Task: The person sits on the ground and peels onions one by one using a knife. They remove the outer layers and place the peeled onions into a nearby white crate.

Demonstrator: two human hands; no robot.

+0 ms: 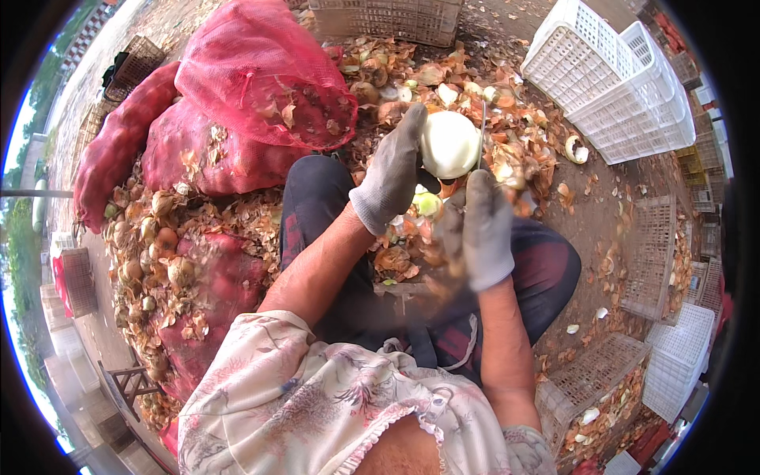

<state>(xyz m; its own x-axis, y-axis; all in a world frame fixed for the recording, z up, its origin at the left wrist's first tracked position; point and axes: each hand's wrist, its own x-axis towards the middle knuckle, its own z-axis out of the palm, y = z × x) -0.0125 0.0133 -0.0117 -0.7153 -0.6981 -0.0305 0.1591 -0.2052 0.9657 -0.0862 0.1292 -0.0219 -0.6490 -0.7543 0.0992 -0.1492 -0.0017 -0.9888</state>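
Observation:
A large peeled white onion (451,145) rests in my left hand (389,172), which wears a grey-coated work glove. The thumb lies along the onion's left side, and the other fingers are mostly hidden beneath it. In my right hand (488,228), gloved the same way, is a knife (483,133). Its thin blade points away from me, seen nearly edge-on along the onion's right side; the handle is hidden in the fist. Below the hands, between my knees, a pale green onion piece (428,203) lies among brown onion skins (396,261).
Red mesh sacks (208,148) stand at the left beside a heap of unpeeled onions (142,267). Ahead, onion peelings (522,130) cover the ground before a dirty plastic crate (386,21). White crates (629,89) stand front right, and skin-filled crates (599,368) lie at the right.

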